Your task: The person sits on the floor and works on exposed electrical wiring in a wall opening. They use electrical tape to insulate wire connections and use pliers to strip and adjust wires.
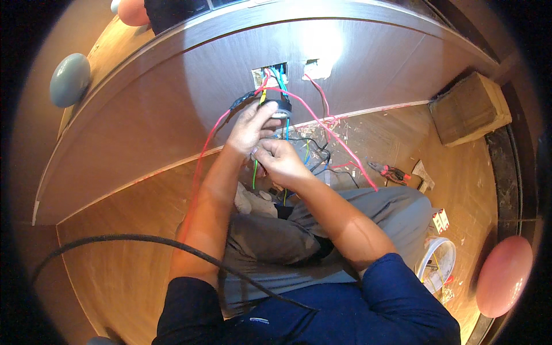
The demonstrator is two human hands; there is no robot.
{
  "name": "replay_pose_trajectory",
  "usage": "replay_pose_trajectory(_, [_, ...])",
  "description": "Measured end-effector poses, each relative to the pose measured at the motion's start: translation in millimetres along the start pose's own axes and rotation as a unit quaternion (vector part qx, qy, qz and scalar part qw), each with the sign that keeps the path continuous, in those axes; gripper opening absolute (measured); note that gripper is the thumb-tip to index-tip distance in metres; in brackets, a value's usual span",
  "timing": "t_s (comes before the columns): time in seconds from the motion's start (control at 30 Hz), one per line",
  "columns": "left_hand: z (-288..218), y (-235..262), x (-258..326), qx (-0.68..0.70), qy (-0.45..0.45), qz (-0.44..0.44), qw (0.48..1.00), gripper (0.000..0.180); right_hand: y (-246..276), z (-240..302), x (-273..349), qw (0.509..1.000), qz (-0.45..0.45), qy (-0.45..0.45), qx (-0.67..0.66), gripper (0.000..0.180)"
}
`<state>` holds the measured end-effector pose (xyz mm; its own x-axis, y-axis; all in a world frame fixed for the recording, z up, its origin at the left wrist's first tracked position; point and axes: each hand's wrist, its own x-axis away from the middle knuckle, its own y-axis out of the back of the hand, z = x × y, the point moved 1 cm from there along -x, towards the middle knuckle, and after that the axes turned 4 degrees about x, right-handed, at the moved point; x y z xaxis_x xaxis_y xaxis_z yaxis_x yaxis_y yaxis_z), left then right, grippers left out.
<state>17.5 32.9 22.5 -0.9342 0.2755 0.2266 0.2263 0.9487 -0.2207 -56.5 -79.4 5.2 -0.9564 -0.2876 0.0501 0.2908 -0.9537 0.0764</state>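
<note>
My left hand [248, 127] is closed around a roll of black electrical tape [283, 107], just below a rectangular cutout [279, 73] in the panel. Red, blue and yellow wires come out of this cutout. Close beneath it, my right hand [283, 162] has its thumb and fingers pinched together beside a green wire [255, 175] that hangs down; what lies between the fingertips is too small to make out. A red wire [215, 125] with a black taped joint [241, 100] runs past my left hand. Another red wire [345, 146] arcs off to the right.
A second cutout [317, 69] in the wooden panel [218, 63] has a red wire. Pliers [390, 172] and a hammer-like tool [424, 175] lie on the floor by my knee. A wooden block [471, 109], white bucket [440, 261] and wire scraps are around. A black cable [144, 237] crosses my left arm.
</note>
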Motion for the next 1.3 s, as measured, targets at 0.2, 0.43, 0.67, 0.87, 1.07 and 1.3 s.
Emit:
replay_pose_trajectory(0.2, [1.5, 21.3, 18.3, -0.063, 0.012, -0.022, 0.998, 0.042, 19.5, 5.5, 5.2, 0.997, 0.035, -0.039, -0.054, 0.027])
replay_pose_trajectory(0.43, [-6.0, 33.0, 38.7, -0.078, -0.24, -0.039, 0.967, 0.034, 22.4, -2.0, 3.4, 0.995, 0.03, -0.089, -0.024, 0.029])
replay_pose_trajectory(0.67, [5.5, 1.8, 3.6, -0.031, -0.108, -0.031, 0.993, 0.032, 8.7, -1.7, -0.1, 0.999, 0.007, 0.012, 0.029, 0.028])
replay_pose_trajectory(0.87, [3.1, 33.5, 26.2, -0.243, -0.168, -0.058, 0.954, 0.037, 26.6, 3.3, 6.8, 0.997, 0.033, -0.065, -0.005, 0.028])
replay_pose_trajectory(1.07, [-12.8, 19.4, 38.4, -0.095, -0.19, -0.092, 0.973, 0.028, 19.3, -2.8, 4.3, 0.998, 0.013, -0.059, 0.033, 0.028])
replay_pose_trajectory(1.3, [5.2, 7.5, 21.6, -0.187, -0.008, -0.035, 0.982, 0.036, 15.6, -1.2, 5.2, 0.996, -0.006, 0.006, 0.084, 0.028])
